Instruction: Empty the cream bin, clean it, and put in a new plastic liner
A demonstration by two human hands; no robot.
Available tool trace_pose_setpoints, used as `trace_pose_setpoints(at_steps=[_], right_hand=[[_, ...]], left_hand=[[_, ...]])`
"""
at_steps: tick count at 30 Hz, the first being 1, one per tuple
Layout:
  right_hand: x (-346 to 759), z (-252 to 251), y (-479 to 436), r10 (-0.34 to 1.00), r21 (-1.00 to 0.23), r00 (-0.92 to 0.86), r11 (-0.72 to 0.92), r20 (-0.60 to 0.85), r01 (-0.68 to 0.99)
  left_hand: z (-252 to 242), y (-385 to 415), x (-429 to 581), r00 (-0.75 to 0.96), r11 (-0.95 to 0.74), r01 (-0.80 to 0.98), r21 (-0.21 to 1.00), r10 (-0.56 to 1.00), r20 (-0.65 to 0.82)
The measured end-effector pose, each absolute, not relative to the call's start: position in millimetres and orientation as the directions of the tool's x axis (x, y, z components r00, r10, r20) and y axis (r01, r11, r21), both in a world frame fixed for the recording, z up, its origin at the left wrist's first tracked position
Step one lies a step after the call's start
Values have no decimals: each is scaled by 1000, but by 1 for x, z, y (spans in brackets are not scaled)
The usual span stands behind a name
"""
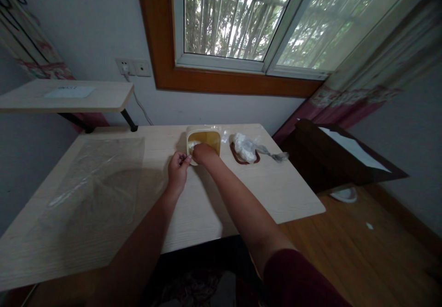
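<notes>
A yellowish, square plastic container (212,137) stands near the far edge of the table. My left hand (177,171) is closed at its near left corner, with thumb and curled fingers at the rim. Reaching into the container from the right is my right hand (204,154), and the container and the hand itself hide its fingers. Some whitish, translucent material (194,144) shows inside, beside the right fingers; its kind is unclear. To the right lies a knotted white plastic bag (245,147) on a reddish-brown rimmed piece (256,159).
A large clear plastic sheet or bag (103,178) lies flat on the table's left. A raised shelf (110,96) stands at the back left. Thin clear plastic (224,136) lies behind the container. A dark brown piece of furniture (321,159) stands beyond the table's right edge.
</notes>
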State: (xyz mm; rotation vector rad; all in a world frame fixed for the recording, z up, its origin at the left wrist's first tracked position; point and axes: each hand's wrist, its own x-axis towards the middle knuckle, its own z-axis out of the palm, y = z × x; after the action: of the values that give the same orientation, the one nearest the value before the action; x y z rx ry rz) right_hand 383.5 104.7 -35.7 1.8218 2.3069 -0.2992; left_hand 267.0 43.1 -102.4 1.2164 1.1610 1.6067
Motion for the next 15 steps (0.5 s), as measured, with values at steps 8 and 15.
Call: trace_pose_setpoints(at_steps=[8, 15], right_hand=[[378, -31, 96, 955, 45, -192, 208, -227, 977], [374, -29, 92, 970, 101, -136, 159, -203, 982]], left_hand=[[-102, 39, 271, -201, -248, -29, 968, 950, 237], [-102, 38, 270, -200, -240, -28, 970, 952, 230]])
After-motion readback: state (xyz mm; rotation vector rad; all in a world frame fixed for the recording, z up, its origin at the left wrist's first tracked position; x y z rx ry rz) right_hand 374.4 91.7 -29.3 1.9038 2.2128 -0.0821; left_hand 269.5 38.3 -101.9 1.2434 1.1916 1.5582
